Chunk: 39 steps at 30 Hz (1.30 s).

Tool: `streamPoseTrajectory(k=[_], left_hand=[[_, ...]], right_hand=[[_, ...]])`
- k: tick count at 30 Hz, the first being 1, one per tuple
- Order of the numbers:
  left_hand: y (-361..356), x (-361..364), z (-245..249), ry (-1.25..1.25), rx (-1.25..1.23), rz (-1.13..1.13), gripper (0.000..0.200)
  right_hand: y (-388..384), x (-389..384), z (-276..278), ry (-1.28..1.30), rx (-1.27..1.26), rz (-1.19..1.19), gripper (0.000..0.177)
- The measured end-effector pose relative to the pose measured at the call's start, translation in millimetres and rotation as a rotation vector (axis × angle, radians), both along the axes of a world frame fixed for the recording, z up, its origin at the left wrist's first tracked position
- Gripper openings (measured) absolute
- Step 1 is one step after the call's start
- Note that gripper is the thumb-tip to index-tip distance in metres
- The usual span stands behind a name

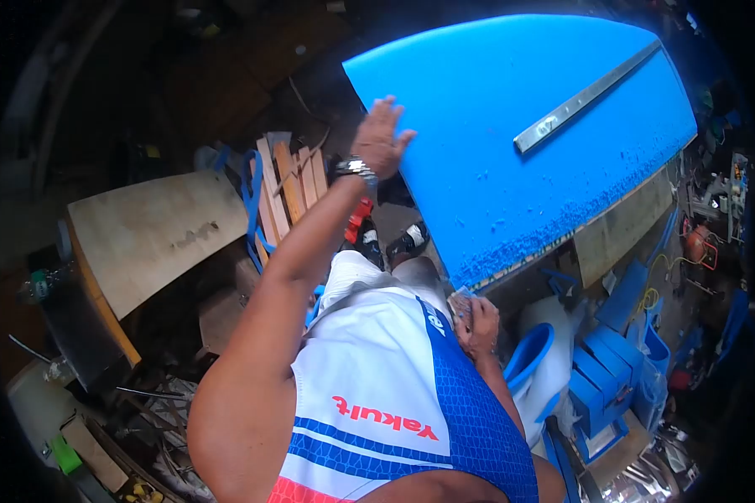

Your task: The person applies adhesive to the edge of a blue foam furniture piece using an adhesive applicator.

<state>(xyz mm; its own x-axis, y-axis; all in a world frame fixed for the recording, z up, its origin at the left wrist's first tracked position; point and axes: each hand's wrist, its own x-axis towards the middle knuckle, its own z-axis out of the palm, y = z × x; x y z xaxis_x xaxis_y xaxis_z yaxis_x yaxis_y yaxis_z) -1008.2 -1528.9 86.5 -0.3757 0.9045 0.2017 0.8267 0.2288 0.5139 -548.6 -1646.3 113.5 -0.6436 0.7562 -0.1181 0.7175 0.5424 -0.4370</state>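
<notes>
A large blue sheet (478, 109) with a curved far edge lies in front of me. Blue crumbs (528, 239) are scattered thickly along its near right edge. On top of the sheet rests a straight metal bar (587, 98), set diagonally. My left hand (382, 138), with a watch at its wrist, is stretched out flat at the sheet's left edge, fingers extended and holding nothing. Close to my body, my right hand (478, 325) is curled by the sheet's near corner. Its fingers close around a small piece that I cannot make out.
Left stands a pale board (155, 235) on a curved surface, with several wooden strips (289, 180) beside it. Blue boxes (604, 369) and a blue-rimmed white roll (533, 356) are at my right. A red object (359, 220) lies by my feet. Clutter covers the floor around me.
</notes>
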Motion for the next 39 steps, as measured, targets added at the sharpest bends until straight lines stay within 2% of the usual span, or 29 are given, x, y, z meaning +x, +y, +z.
streamPoseTrajectory(k=[2, 3, 4, 8, 11, 14, 16, 18, 21, 23, 25, 29, 31, 33, 36, 38, 39], left_hand=[[24.8, 28.4, -0.9, 0.061, -0.120, -0.133, 0.062], [28.8, 44.0, -2.1, 0.042, -0.239, -0.203, 0.065], [26.1, 60.5, 0.4, 0.132, -0.291, -0.248, 0.066], [-5.8, 111.3, 0.7, 0.298, -0.323, -0.474, 0.073], [-7.3, 95.6, 9.8, 0.186, -0.355, -0.812, 0.072], [40.4, 52.4, 28.1, 0.303, -0.425, -0.968, 0.072], [78.4, 21.8, 27.4, 0.199, -0.258, -0.913, 0.072], [118.3, -6.3, 17.9, 0.191, -0.122, -0.857, 0.071], [163.7, -39.7, -20.2, 0.271, -0.196, -0.817, 0.075], [196.3, -56.6, -29.4, 0.311, -0.195, -0.878, 0.077], [207.0, -61.4, -31.3, 0.326, -0.192, -0.940, 0.078], [203.3, -61.6, -36.4, 0.362, -0.200, -0.958, 0.080], [207.2, -62.4, -40.5, 0.406, -0.217, -0.986, 0.081], [211.7, -66.9, -49.3, 0.432, -0.219, -1.009, 0.082], [219.2, -79.3, -44.0, 0.437, -0.262, -1.119, 0.086], [228.6, -81.3, -31.6, 0.444, -0.305, -1.191, 0.089], [236.7, -87.1, -33.6, 0.387, -0.266, -1.274, 0.089]], right_hand=[[20.1, 7.9, -0.9, 0.096, 0.108, -0.050, 0.061], [37.1, 5.3, -7.6, 0.134, 0.212, -0.163, 0.060], [56.6, -3.6, -14.9, 0.162, 0.309, -0.291, 0.059], [110.3, -38.0, -21.0, 0.192, 0.260, -0.564, 0.061], [101.6, -52.8, -29.2, 0.221, 0.216, -0.658, 0.063], [60.9, -67.6, -28.4, 0.207, 0.175, -0.713, 0.065], [23.8, -76.1, -24.7, 0.254, 0.086, -0.777, 0.065], [-11.2, -89.0, -8.8, 0.180, 0.036, -0.802, 0.061], [-76.7, -115.1, -10.4, 0.000, 0.061, -0.873, 0.058], [-120.1, -149.1, -26.0, -0.110, 0.013, -0.997, 0.059], [-133.8, -197.8, -6.0, -0.172, 0.045, -1.176, 0.054], [-83.3, -256.6, 34.4, -0.118, 0.242, -1.531, 0.052], [-56.1, -252.7, 24.0, -0.096, 0.348, -1.633, 0.053], [-24.9, -241.1, 19.1, 0.018, 0.340, -1.746, 0.055], [-1.9, -224.7, -2.5, -0.150, 0.364, -1.724, 0.053], [-10.3, -216.1, -12.7, -0.101, 0.306, -1.706, 0.054], [-22.7, -243.2, -21.6, -0.047, 0.237, -1.720, 0.055]])
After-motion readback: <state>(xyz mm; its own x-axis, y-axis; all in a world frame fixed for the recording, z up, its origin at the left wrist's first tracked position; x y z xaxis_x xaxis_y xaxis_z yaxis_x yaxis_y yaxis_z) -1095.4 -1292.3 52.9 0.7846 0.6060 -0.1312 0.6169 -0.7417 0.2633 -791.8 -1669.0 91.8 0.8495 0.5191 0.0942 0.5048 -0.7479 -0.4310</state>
